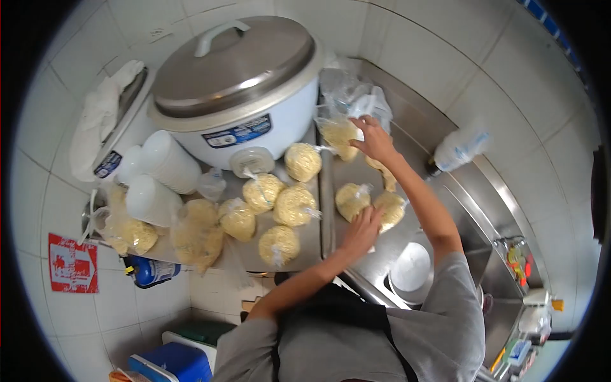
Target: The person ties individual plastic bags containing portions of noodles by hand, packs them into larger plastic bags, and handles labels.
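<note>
Several knotted clear bags of pale yellow shreds, perhaps noodles, lie on the steel surfaces. My right hand [375, 139] reaches to the far part of the right counter, thumb and fingers apart, at the right side of one bag [339, 135]. Closer to my body, my left hand [363, 230] rests with its fingers extended against two more bags: a left one [351, 198] and a right one [390, 209]. Part of the right bag is hidden behind those fingers. Another yellow bag [382, 170] shows partly beside my right forearm.
A large lidded rice cooker [254, 121] stands at the back, with stacked white tubs [167, 164] to its left. More filled bags [294, 205] sit on the left counter. A raised seam [327, 191] divides the counters. A round white lid [410, 272] lies near the sink.
</note>
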Demonstrator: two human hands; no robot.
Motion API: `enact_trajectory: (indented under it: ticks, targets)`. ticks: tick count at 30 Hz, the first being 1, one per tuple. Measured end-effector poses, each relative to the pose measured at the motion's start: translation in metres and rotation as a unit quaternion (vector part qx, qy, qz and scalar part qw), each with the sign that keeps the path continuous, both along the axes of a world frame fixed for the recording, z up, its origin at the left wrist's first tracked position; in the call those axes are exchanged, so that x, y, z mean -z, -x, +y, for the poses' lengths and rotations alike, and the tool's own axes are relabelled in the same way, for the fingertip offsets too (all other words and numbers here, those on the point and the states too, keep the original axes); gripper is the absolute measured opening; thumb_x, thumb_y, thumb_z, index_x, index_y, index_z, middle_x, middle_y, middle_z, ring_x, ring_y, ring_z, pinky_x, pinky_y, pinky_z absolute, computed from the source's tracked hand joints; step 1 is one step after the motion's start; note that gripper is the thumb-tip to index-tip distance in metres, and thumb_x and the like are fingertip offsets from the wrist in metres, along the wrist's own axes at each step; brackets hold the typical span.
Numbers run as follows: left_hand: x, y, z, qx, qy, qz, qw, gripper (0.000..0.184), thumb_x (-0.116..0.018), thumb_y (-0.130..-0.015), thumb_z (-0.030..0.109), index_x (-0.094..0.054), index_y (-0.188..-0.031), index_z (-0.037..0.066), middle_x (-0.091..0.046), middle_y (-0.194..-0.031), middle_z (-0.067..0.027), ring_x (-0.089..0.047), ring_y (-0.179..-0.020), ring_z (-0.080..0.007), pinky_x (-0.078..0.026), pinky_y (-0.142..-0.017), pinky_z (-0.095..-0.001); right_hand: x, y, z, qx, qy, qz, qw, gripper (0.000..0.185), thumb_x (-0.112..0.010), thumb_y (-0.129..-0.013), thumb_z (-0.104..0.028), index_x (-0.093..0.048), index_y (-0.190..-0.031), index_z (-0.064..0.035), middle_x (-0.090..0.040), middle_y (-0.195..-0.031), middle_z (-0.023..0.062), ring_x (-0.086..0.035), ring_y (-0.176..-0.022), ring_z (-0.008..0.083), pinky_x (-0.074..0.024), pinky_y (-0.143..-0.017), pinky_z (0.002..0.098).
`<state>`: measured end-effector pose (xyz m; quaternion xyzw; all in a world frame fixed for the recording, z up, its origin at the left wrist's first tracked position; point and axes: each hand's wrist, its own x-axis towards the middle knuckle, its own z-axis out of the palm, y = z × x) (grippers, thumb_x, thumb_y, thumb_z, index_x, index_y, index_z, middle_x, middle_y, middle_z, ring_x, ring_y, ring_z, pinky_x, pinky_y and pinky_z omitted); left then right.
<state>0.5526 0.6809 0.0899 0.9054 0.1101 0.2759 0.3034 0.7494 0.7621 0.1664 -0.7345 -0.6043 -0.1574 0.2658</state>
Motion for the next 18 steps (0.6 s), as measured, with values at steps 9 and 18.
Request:
enact_trajectory:
  ticks: [9, 18]
  targets:
    - [-0.075, 0.093, 0.054, 0.069, 0.144, 0.044, 0.986, 0.028, -0.057, -0.083, 0.01, -0.056, -0.111, 0.007, -0.049, -0.109, -0.0138, -0.05, -0.102, -0.031, -0.04, -0.087, -0.0376, 0.046, -0.07, 0.082, -0.013, 0.101, 0.195, 0.975, 0.032, -0.062, -0.079, -0.031, -0.063, -0.077, 0.0013, -0.06, -0.068, 0.0182, -0.057, -0.063, 0.0314, -0.0442, -0.061, 0.0381]
    - [-0.142, 0.057, 0.088, 0.104, 0.131, -0.028, 0.985, 0.029, -0.054, -0.086, 0.014, -0.054, -0.114, 0.006, -0.05, -0.109, -0.0113, -0.052, -0.097, -0.0235, -0.043, -0.082, -0.0332, -0.134, 0.022, -0.073, 0.039, 0.002, 0.311, 0.95, 0.036, -0.073, -0.074, -0.028, -0.055, -0.058, -0.0007, -0.045, -0.053, -0.0015, -0.037, -0.053, 0.0058, -0.0326, -0.047, 0.0273]
